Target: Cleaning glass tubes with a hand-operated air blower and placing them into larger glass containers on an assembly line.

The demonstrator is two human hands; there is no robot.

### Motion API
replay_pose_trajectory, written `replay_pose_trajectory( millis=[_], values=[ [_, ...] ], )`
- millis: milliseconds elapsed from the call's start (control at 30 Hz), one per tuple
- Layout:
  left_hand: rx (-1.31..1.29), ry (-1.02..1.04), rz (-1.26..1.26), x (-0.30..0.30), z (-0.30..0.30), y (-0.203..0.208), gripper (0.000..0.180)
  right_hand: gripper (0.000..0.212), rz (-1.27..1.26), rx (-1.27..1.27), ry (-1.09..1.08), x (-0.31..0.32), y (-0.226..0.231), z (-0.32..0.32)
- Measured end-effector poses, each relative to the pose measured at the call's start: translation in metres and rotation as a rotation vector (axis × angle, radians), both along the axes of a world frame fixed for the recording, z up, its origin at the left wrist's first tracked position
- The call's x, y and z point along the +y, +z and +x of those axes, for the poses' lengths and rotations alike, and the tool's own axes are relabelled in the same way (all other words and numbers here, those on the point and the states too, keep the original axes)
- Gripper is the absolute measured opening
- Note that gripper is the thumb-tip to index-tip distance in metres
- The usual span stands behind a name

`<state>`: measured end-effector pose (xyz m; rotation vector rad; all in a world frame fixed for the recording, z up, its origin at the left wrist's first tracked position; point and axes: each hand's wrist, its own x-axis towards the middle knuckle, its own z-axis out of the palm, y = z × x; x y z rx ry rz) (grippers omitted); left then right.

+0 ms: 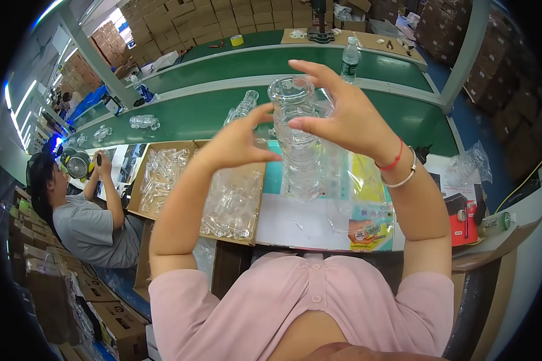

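Observation:
A tall clear ribbed vessel (301, 162) with a round rim stands upright at the front of the workbench. My left hand (238, 141) is beside its upper left side, thumb and fingers spread apart. Around the upper right side, my right hand (346, 117) is open, with the index finger stretched out above the rim and the thumb in front of the vessel. Whether either hand touches it I cannot tell. Beneath and beside the vessel lies a colourful printed clear bag (367, 192).
Left of the vessel, a cardboard tray (260, 207) holds many clear parts. More clear ribbed pieces (144, 122) lie on the green conveyor (193, 129). A water bottle (350, 60) stands behind. At right is a red box (462, 219). A co-worker (96, 216) sits at left.

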<state>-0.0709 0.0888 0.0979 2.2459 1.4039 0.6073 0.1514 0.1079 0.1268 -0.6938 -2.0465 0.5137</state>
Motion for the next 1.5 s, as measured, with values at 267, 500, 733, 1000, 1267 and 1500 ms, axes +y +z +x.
replay_pose_trajectory(
  millis=[267, 500, 733, 1000, 1267, 1500],
  values=[
    [-0.518, -0.087, -0.138, 0.017, 0.012, -0.07, 0.105, 0.054, -0.012, 0.174, 0.142, 0.011, 0.027, 0.002],
    [-0.529, -0.111, -0.25, 0.001, 0.022, -0.051, 0.093, 0.052, 0.003, 0.294, 0.133, 0.008, 0.053, 0.018],
    [-0.528, -0.004, -0.076, -0.002, 0.026, -0.043, 0.075, 0.051, -0.005, 0.316, 0.047, 0.004, 0.065, 0.041],
    [-0.349, 0.007, -0.022, -0.009, 0.035, -0.025, 0.068, 0.048, 0.374, 0.3, -0.422, 0.034, 0.039, 0.093],
    [-0.205, -0.095, 0.133, 0.002, 0.023, -0.011, 0.063, 0.049, 0.046, -0.229, -0.447, 0.042, -0.082, 0.058],
    [-0.021, -0.153, 0.089, -0.006, 0.031, 0.008, 0.052, 0.05, -0.077, -0.501, -0.46, 0.043, -0.137, 0.066]
  ],
)
